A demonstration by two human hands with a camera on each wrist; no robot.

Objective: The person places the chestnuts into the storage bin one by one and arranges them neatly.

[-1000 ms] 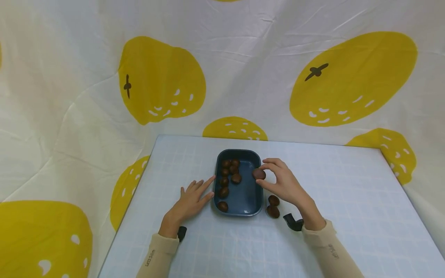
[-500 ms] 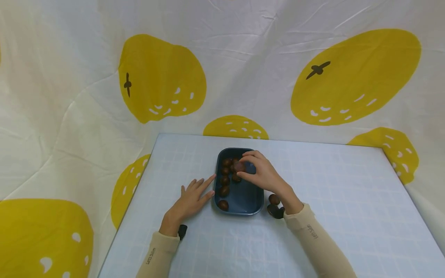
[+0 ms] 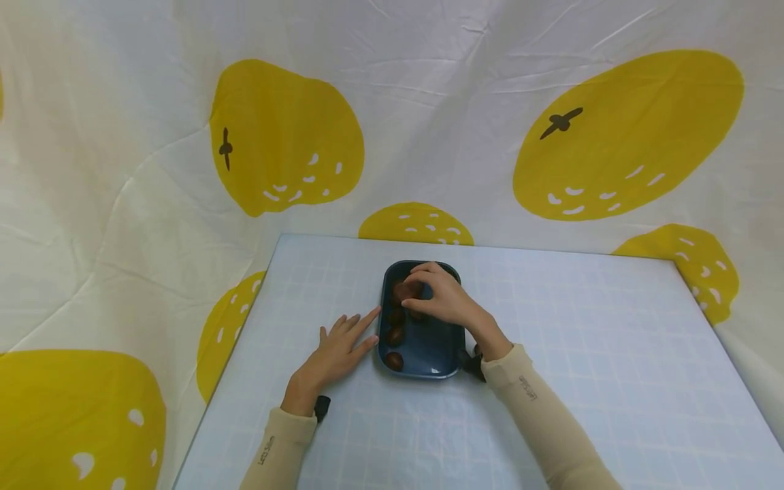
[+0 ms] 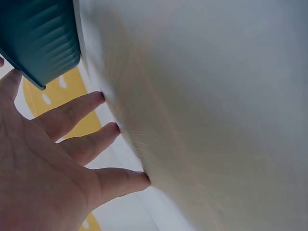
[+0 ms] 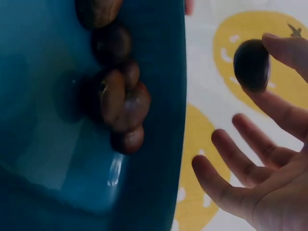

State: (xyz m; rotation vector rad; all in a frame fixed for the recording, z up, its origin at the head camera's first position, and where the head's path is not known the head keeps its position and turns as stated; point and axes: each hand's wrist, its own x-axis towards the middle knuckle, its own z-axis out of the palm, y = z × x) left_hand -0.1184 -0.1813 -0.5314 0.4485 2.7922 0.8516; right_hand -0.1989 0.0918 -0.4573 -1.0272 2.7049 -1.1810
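Observation:
My right hand is over the left side of a dark blue tray. Between thumb and forefinger it pinches a brown chestnut; the other fingers are spread in the right wrist view. Several more chestnuts lie in the tray along its left side, some hidden under the hand. A cluster of chestnuts also shows in the right wrist view. My left hand lies with straight, spread fingers on the table, its forefinger at the tray's left rim.
A white table with a faint grid holds the tray. Just right of the tray, a black wrist mount on the right arm mostly hides the chestnuts lying there. Behind the table hangs a white cloth with yellow fruit prints.
My right hand has carried the chestnut from the tray's right rim leftward, over the chestnuts at the tray's left side. The left hand has stayed in place.

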